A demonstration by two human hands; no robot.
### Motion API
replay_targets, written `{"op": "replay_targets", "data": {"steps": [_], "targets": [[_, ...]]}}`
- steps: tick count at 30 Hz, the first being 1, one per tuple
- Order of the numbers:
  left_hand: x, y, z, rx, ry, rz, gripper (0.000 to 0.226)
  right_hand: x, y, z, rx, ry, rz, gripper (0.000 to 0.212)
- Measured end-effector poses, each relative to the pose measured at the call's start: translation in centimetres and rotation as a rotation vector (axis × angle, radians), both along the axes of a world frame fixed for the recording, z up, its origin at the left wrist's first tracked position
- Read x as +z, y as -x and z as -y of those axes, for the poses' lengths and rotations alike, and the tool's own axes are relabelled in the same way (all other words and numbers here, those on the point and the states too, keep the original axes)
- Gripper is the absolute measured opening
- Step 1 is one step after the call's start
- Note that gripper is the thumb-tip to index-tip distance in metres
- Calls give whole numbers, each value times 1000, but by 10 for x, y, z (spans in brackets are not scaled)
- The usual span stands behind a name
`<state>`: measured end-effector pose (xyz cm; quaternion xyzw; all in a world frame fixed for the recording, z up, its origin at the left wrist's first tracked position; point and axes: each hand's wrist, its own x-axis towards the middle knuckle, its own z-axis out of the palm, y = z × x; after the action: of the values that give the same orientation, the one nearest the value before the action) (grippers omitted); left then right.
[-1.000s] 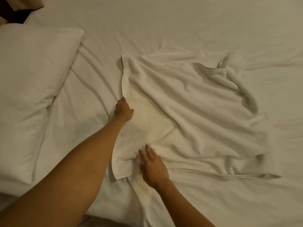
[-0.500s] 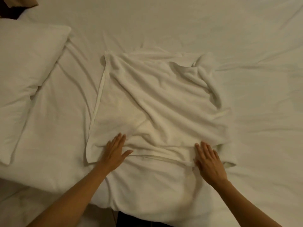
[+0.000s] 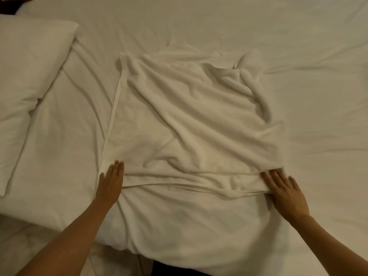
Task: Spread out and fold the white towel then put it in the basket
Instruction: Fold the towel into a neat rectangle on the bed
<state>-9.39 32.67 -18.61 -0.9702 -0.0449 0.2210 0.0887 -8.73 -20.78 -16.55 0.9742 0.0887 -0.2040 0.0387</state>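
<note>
White towel (image 3: 191,120) lies spread across the middle of the bed (image 3: 308,46), rumpled, with folds running slantwise through it and a bunched ridge near its far right corner. Its left hem runs as a thin band from the far left corner down toward the near edge of the bed. Left hand (image 3: 110,183) is flat on the towel's near left corner, fingers straight and together, palm down, an open grip that presses and clasps nothing. Right hand (image 3: 285,191) rests on the near right corner, fingers stretched out and a little apart, also an open grip lying on the cloth. Between the two hands the towel's near edge sits in a couple of long creases, one over the other. Both forearms reach in from the near edge of the bed. Pillow (image 3: 27,80) lies at the far left corner of the bed, well apart from the towel.
</note>
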Motion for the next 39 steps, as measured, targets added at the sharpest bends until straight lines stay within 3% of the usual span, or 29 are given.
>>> {"op": "replay_targets", "data": {"steps": [7,11,15,20,23,29,32,39], "targets": [[2,-21,-7,-75,-26,26,68,-3,-8,-4,-3,-80,144,65],[22,-29,-3,-145,-64,147,41,5,-12,-3,60,-63,197,64],[38,-29,-10,-183,-76,196,46,32,-24,-8,-140,-125,228,46],[58,-34,-9,-190,-49,214,46,48,-31,-7,-149,-70,150,29],[70,-38,-7,-197,-34,252,47,62,-38,-9,-163,-67,120,34],[110,-60,9,-113,187,305,64,101,-62,-26,-118,-57,136,29],[142,-74,26,38,385,250,47,125,-78,-39,-146,-85,157,32],[241,-139,39,165,459,389,30,213,-135,-55,-293,-216,329,37]]}}
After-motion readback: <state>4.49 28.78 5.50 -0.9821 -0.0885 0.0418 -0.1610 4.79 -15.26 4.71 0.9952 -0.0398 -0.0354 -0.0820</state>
